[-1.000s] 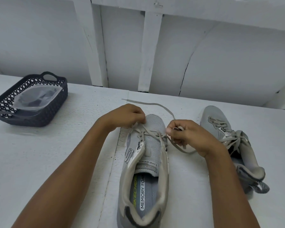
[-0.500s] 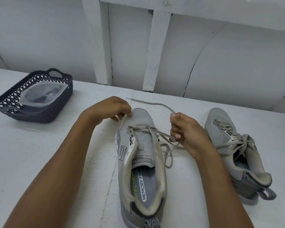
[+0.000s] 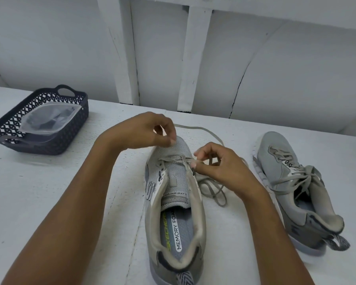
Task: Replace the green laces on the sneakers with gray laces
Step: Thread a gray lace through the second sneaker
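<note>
Near sneaker point(image 3: 176, 182), bench point(image 3: 49, 192) centre: right hand point(image 3: 224, 167) grip pinching gray lace point(image 3: 193, 128) at eyelet; left hand point(image 3: 144, 130) curled above toe, grip contents cannot tell. Second sneaker point(image 3: 275, 153) right, laced.

Near sneaker point(image 3: 174, 159): gray mesh, tan-gray collar; far sneaker point(image 3: 275, 149) same; lace point(image 3: 193, 127) gray. Heel tab point(image 3: 184, 278) — black-and-white chevron. Insole point(image 3: 185, 227) blue-gray, yellow-green lettering, black text on white label. Basket point(image 3: 70, 138) dark navy, diamond lattice. Bench point(image 3: 49, 202) white.
</note>
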{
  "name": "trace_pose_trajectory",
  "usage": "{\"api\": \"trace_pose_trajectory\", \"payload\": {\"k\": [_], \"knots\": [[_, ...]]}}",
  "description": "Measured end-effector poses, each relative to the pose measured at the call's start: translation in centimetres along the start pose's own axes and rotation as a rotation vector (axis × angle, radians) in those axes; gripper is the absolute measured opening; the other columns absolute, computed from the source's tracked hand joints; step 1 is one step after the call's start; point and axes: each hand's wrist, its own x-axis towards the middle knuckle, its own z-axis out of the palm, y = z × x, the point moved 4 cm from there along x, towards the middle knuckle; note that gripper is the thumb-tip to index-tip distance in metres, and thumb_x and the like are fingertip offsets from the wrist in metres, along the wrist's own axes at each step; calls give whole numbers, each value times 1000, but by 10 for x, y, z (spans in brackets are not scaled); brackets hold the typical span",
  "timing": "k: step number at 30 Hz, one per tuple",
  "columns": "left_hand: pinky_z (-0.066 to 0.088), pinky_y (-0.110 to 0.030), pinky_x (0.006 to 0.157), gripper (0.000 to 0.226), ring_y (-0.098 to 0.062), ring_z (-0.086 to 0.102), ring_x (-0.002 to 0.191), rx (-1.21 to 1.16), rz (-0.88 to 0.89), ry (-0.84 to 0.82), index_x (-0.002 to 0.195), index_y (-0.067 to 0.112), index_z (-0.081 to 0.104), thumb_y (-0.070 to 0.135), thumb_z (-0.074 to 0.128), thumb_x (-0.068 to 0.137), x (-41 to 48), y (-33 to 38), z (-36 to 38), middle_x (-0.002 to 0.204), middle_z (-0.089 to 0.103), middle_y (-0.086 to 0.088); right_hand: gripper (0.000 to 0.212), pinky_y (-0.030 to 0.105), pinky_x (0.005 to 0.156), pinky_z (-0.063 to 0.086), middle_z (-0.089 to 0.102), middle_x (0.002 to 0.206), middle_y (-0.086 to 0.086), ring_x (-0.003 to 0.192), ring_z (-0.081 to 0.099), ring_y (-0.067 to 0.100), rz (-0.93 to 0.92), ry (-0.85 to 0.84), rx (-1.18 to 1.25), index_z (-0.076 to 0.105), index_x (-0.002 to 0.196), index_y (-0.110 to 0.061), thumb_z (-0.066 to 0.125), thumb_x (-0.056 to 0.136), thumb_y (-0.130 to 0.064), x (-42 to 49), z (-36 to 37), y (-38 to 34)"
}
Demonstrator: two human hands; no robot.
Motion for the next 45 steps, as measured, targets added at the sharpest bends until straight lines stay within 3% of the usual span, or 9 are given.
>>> {"api": "trace_pose_trajectory", "payload": {"k": [4, 9, 13, 17, 21, 24, 30, 36, 45], "knots": [[51, -35, 75, 15, -12, 62, 77, 199, -16, -245, 85, 35, 72, 25, 80, 79, -6, 22, 16, 83, 69, 11, 25, 15, 73, 46, 68, 85, -8, 80, 63, 6, -99, 3, -53, 62, 91, -23, 82, 79, -14, 0, 4, -3], [41, -18, 57, 12, 1, 54, 60, 321, -30, -235, 84, 32, 69, 23, 77, 82, 0, 26, 27, 72, 63, 15, 8, 12, 70, 46, 71, 77, -11, 75, 64, 8, -198, 52, -138, 73, 85, -22, 76, 84, -15, 0, 5, -6], [40, -17, 57, 5, 3, 53, 59, 305, -23, -233, 86, 30, 73, 25, 73, 85, 0, 23, 25, 62, 62, 21, 7, 15, 73, 45, 68, 77, -12, 77, 61, 7, -193, 48, -182, 71, 82, -25, 73, 87, -21, 0, 6, -7], [40, -16, 58, 6, 1, 50, 57, 165, -32, -258, 87, 19, 75, 22, 70, 88, -1, 21, 27, 62, 63, 16, 18, 31, 80, 43, 66, 83, -9, 85, 57, 7, -78, 7, -190, 62, 76, -32, 63, 93, -26, 0, 9, -9], [33, -31, 60, 23, -15, 39, 60, 142, -84, -255, 79, -1, 64, 19, 64, 88, 1, 20, 31, 65, 50, -5, 23, 39, 81, 38, 59, 64, -12, 67, 51, 7, 85, -27, -192, 60, 74, -17, 56, 93, -28, 0, 11, -6], [35, -31, 63, 23, -15, 43, 65, 233, -96, -253, 82, 0, 65, 22, 62, 89, 2, 20, 34, 70, 54, -6, 31, 38, 74, 33, 47, 58, -8, 63, 43, 13, 162, -21, -231, 50, 66, -13, 54, 92, -29, -1, 13, -6], [36, -32, 63, 25, -16, 44, 67, 350, -90, -250, 72, 10, 57, 24, 56, 93, 6, 26, 41, 74, 54, -3, 24, 38, 63, 28, 38, 63, 10, 63, 34, 21, 342, 65, -19, 44, 60, -13, 57, 79, -20, -1, 11, -5], [42, -28, 70, 18, -17, 57, 86, 399, -54, -225, 88, 17, 63, 32, 57, 97, 8, 25, 43, 96, 65, -2, 31, 33, 60, 30, 39, 61, 6, 55, 34, 19, 431, 107, -31, 39, 55, -18, 61, 77, -20, 2, 7, 1], [41, -24, 67, 16, -11, 55, 82, 376, -31, -182, 88, 22, 62, 34, 57, 97, 10, 18, 39, 88, 62, 8, 35, 24, 50, 30, 38, 44, -4, 43, 32, 14, 436, 68, 61, 45, 49, -16, 61, 79, -11, -2, -6, 9]]}}
